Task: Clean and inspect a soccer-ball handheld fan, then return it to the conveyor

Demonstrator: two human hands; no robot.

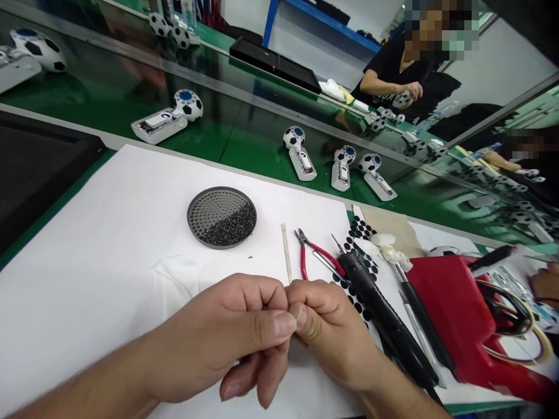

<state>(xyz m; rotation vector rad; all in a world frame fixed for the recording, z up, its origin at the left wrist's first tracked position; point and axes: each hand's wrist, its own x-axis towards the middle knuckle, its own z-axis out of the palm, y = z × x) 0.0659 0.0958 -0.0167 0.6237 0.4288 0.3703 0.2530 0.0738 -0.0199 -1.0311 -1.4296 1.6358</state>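
L hand (pixel 213 331) and R hand (pixel 332 329) are hovering almost closed over white paper (pixel 87 233), fingertips (pixel 290 308) meeting; can't tell if they're pinching anything or its axis. Thin pale stick (pixel 286 253) is lying just beyond, pointing away, beside red-handled side cutters (pixel 308 253).

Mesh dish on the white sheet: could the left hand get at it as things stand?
Probably yes: no tool lies between the left hand and the grey mesh dish on the white sheet, though it touches the right hand.
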